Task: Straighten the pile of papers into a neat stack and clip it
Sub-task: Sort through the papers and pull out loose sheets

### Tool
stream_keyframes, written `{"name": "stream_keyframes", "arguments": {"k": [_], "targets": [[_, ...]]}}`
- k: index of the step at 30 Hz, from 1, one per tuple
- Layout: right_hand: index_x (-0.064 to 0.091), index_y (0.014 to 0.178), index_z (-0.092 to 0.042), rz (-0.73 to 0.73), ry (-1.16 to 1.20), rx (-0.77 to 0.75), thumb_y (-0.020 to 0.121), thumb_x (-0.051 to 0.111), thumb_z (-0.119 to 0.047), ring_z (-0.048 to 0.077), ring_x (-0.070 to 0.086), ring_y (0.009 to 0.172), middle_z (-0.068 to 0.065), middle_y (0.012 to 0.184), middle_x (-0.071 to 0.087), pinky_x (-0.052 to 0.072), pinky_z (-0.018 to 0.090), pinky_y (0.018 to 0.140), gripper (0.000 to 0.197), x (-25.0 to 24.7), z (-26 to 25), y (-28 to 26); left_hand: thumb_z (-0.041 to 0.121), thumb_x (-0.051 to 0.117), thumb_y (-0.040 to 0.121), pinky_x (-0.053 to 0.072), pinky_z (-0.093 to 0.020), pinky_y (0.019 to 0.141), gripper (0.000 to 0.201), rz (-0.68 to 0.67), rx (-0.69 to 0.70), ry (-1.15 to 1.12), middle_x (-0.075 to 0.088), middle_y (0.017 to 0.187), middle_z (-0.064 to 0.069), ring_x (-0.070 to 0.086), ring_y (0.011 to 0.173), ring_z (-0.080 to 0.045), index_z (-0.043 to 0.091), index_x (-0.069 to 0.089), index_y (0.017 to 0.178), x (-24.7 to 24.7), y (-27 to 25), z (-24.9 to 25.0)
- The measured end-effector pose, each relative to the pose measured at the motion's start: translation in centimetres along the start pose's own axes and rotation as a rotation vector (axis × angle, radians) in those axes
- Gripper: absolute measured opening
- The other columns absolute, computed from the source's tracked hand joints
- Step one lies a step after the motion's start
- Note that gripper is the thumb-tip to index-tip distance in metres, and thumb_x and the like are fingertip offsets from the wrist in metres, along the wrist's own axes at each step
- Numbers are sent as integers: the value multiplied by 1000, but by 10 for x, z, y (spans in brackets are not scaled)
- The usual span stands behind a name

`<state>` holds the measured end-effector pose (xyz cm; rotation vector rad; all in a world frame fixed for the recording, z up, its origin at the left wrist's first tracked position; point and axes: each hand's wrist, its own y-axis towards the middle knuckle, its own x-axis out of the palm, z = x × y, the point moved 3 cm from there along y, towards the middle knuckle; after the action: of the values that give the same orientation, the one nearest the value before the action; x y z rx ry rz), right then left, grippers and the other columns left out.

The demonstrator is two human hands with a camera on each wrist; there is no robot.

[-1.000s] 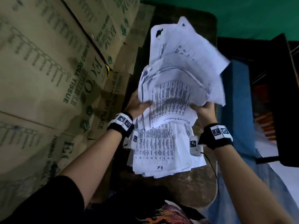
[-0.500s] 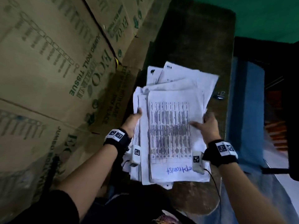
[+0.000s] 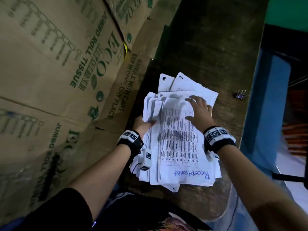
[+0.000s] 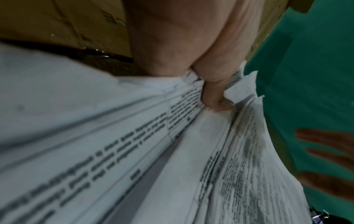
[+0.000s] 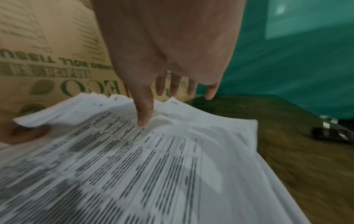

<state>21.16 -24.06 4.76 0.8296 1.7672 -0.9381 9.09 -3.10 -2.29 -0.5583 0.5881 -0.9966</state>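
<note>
An uneven pile of printed white papers (image 3: pixel 178 140) lies on the dark wooden table (image 3: pixel 208 52), corners fanned out at the far end. My left hand (image 3: pixel 143 124) grips the pile's left edge, the thumb (image 4: pixel 214 100) tucked between sheets. My right hand (image 3: pixel 199 108) is over the top sheet (image 5: pixel 153 159) with fingers spread and straight; the thumb tip (image 5: pixel 143 121) touches the paper. A small binder clip (image 3: pixel 240 94) lies on the table to the right of the pile, apart from both hands; it shows at the right edge (image 5: pixel 331 130) of the right wrist view.
Large cardboard cartons (image 3: pixel 58 72) printed "jumbo roll tissue" stand along the table's left side, close to the pile. The table's right edge (image 3: pixel 250 97) drops to a blue surface (image 3: pixel 266 105). A green wall (image 3: pixel 286 10) is behind.
The pile, held up and flopping a second ago, came down flat onto the table. My right hand let go of the right edge and moved onto the top sheet, fingers spread.
</note>
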Motion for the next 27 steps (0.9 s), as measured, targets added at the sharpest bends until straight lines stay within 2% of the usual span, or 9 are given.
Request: {"name": "stream_keyframes", "arguments": {"k": [3, 8, 11, 14, 16, 20, 24, 26, 27], "targets": [[34, 144, -26, -108, -43, -48, 72, 81, -32, 26, 28, 139, 2, 149, 37, 25, 56, 106, 87, 3, -14, 34, 14, 77, 77, 48, -29, 90, 47, -44, -32, -75, 69, 101, -7, 65, 93, -18, -3, 58, 117, 1, 0, -1], [34, 144, -26, -191, -55, -90, 66, 81, -48, 27, 38, 125, 7, 135, 46, 26, 54, 103, 94, 19, -29, 48, 19, 81, 73, 50, -39, 94, 35, -28, -88, -94, 72, 99, -10, 68, 96, -24, 0, 67, 99, 6, 2, -7], [40, 141, -26, -196, -47, -115, 65, 82, -47, 25, 39, 121, 7, 131, 49, 26, 51, 101, 89, 25, -30, 49, 20, 75, 80, 48, -29, 82, 29, 10, -93, -184, 68, 93, -6, 66, 95, -25, 4, 64, 102, 7, 0, -3], [54, 127, -22, -205, -28, -127, 71, 81, -35, 26, 43, 118, 6, 125, 54, 27, 45, 97, 64, 22, -29, 48, 23, 58, 93, 40, -25, 77, 25, 67, -51, -71, 62, 97, -7, 61, 99, -24, 7, 61, 112, 1, -2, 4], [61, 119, -17, -184, 67, -140, 77, 77, -17, 30, 52, 113, 9, 120, 62, 27, 40, 94, 46, 19, -25, 45, 11, 57, 92, 41, -24, 80, 27, -2, 39, 14, 59, 107, -5, 57, 104, -22, 8, 56, 119, -2, -1, 10], [67, 102, -12, -137, 113, -196, 82, 67, 1, 34, 59, 94, 13, 97, 68, 22, 32, 82, 24, 14, -12, 31, 2, 68, 77, 48, -37, 93, 63, 93, 291, 355, 49, 131, -8, 52, 114, -25, 28, 40, 127, -12, 3, 15], [71, 106, -15, -69, 191, -238, 78, 73, -1, 27, 60, 94, 8, 99, 70, 22, 34, 94, 31, 5, 6, 15, 22, 76, 73, 43, -43, 98, 59, 159, 374, 689, 40, 128, -14, 45, 116, -34, 14, 46, 123, 0, -9, 32], [73, 94, -10, -59, 236, -294, 76, 68, 6, 29, 67, 89, 10, 94, 73, 38, 42, 96, 25, -1, 13, 6, 44, 71, 77, 37, -45, 102, 70, 87, 285, 792, 40, 129, -19, 42, 119, -38, 5, 41, 128, 15, -15, 33], [74, 87, -7, -52, 264, -339, 73, 60, 10, 30, 69, 82, 10, 88, 73, 48, 42, 86, 26, -5, 16, 0, 53, 67, 77, 34, -46, 105, 81, 62, 213, 822, 36, 133, -22, 38, 123, -40, 1, 36, 131, 23, -15, 30]]}}
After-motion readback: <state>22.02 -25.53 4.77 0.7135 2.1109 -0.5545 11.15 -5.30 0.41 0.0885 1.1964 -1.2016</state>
